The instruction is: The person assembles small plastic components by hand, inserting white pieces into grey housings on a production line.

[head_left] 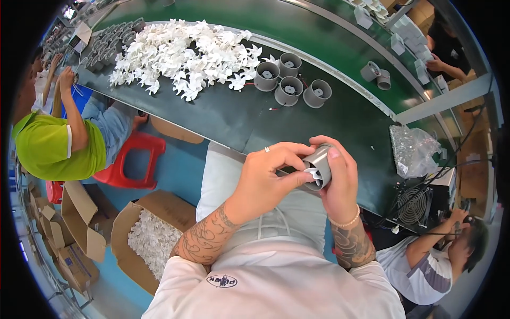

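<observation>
Above my lap, near the table's front edge, my right hand [340, 173] is wrapped round a grey cylindrical housing [320, 158] tilted with its open end toward me. The thumb and fingers of my left hand [281, 169] pinch a small white fan blade wheel [314, 174] at the mouth of that housing; part of the wheel is hidden inside. Beyond my hands, several like grey housings [288, 91] stand upright on the table, each with a hub in its middle. To their left spreads a large heap of white fan blade wheels [183, 56].
The dark green table [223, 114] runs across in front of me, with a conveyor [329, 40] behind. More grey housings [109, 45] crowd the far left. A clear plastic bag [411, 151] lies right. Co-workers sit at both sides; a cardboard box [125, 228] of white pieces stands lower left.
</observation>
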### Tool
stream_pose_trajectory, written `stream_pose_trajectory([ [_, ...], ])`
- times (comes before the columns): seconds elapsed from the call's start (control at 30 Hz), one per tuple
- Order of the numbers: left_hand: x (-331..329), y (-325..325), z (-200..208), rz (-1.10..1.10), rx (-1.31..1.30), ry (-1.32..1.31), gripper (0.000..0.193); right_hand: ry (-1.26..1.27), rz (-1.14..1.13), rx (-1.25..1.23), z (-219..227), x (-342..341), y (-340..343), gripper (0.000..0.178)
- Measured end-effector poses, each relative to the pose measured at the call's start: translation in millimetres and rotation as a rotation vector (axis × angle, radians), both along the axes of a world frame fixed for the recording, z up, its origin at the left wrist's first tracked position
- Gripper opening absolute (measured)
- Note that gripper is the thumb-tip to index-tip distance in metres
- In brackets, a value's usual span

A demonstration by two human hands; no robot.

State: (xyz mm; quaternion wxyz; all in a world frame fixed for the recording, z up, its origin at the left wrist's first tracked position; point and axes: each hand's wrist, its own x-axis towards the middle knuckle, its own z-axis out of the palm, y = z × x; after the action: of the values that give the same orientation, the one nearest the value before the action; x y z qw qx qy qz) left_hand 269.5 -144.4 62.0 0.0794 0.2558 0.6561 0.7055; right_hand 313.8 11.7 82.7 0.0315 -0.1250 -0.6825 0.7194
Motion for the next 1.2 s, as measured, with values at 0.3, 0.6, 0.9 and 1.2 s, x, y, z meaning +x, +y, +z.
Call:
stream_pose_trajectory([
  [0.3, -20.3, -37.1, -25.2, -0.195, 0.001, 0.077, 0.034, -0.021, 0.091, -0.102, -16.3, 14.3, -23.5, 0.032],
  [0.6, -40.4, -65.0, -5.9, -0.444, -0.5, 0.485, 0.027, -0.574, 0.499, -0.149, -23.9, -20.9, -15.6, 0.035],
  [0.9, -120.0, -115.8, -32.5, 0.687, -0.75, 0.4, 0.039, 0.196, 0.027, 0.352, 16.7, -177.4, 66.0, 0.041],
  [1.2, -146.1, -121.7, -58.9, 0.721, -0.762, 0.355, 0.017, 0.386, -0.163, 0.836, -76.3, -361.4, 159.6, 0.03],
])
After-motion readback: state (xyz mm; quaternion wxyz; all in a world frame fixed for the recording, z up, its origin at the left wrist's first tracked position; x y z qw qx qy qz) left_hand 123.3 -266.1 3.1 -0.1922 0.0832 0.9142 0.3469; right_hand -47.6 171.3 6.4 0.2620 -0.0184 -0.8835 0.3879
